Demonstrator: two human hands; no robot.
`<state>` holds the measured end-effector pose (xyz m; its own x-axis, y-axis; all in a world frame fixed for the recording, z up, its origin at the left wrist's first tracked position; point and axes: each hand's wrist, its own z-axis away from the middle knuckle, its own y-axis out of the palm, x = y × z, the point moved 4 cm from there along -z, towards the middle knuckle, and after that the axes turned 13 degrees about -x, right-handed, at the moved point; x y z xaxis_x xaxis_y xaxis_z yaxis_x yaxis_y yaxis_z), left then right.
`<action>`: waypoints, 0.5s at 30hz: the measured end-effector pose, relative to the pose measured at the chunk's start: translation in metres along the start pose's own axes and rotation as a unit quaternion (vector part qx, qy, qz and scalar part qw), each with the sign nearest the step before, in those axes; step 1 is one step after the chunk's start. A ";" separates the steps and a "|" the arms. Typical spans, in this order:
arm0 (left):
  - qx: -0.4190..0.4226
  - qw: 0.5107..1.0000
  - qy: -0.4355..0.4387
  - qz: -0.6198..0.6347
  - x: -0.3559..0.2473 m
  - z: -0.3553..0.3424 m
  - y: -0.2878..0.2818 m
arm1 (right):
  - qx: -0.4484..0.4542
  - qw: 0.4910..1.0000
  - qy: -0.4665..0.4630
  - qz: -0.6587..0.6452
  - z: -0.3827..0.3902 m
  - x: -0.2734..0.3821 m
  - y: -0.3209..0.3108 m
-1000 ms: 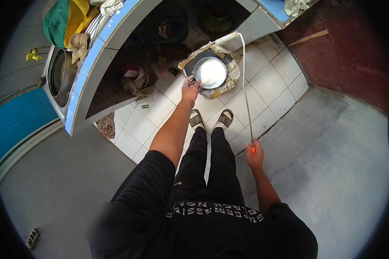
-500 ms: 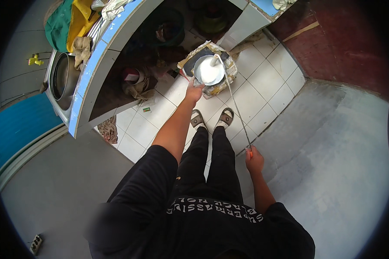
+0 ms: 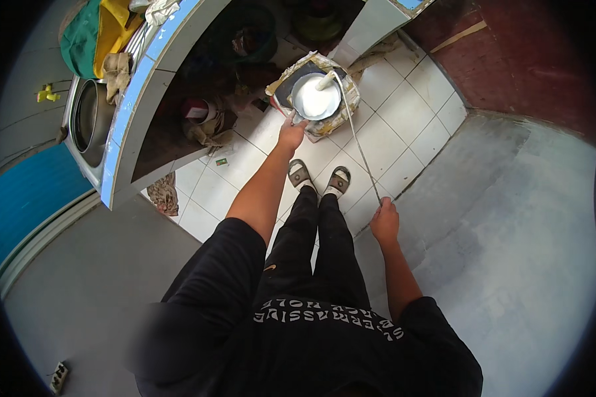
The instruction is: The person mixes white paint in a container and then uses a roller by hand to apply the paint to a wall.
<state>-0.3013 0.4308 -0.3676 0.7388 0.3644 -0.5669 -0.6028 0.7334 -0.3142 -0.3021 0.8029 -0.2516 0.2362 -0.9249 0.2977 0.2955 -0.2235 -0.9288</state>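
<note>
A round metal pan of white paint (image 3: pixel 310 101) rests on a battered, paint-crusted block (image 3: pixel 285 83) above the white tiles. My left hand (image 3: pixel 291 135) grips the near left rim of the pan. My right hand (image 3: pixel 385 220) is closed on the handle end of a paint roller's long thin rod (image 3: pixel 360 147). The small white roller head (image 3: pixel 324 81) sits in the pan's far right part, against the paint.
A counter with a steel sink (image 3: pixel 101 132), cloths (image 3: pixel 115 74) and a dark open space underneath stands at left. A maroon board (image 3: pixel 510 59) borders the upper right. My sandalled feet stand on white tiles (image 3: pixel 407 129); grey flooring (image 3: pixel 483 245) spreads at right, a power strip (image 3: pixel 58 377) lower left.
The roller head has moved from above and right of the pan down into the paint. My right hand is slightly higher in view. My left hand stays at the pan.
</note>
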 end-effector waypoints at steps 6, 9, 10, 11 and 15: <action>-0.006 1.000 0.005 0.021 -0.004 0.007 0.003 | 0.016 0.995 -0.102 0.017 -0.019 0.021 -0.004; 0.021 1.000 0.010 0.008 -0.007 0.005 0.001 | 0.042 0.989 -0.130 0.057 -0.032 0.043 -0.005; 0.017 1.000 0.016 0.008 -0.007 0.005 0.002 | 0.092 0.990 -0.097 0.048 -0.037 0.049 -0.004; 0.014 1.000 0.022 0.008 -0.007 0.005 0.003 | 0.142 0.987 -0.064 0.039 -0.039 0.051 -0.001; 0.026 0.999 0.026 0.013 -0.011 0.005 0.016 | 0.004 0.987 -0.091 -0.129 -0.043 0.034 0.015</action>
<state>-0.3170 0.4410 -0.3630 0.7054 0.3555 -0.6133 -0.6051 0.7526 -0.2597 -0.3290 0.7549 -0.2649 0.3136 -0.7672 0.5595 0.3747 -0.4414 -0.8153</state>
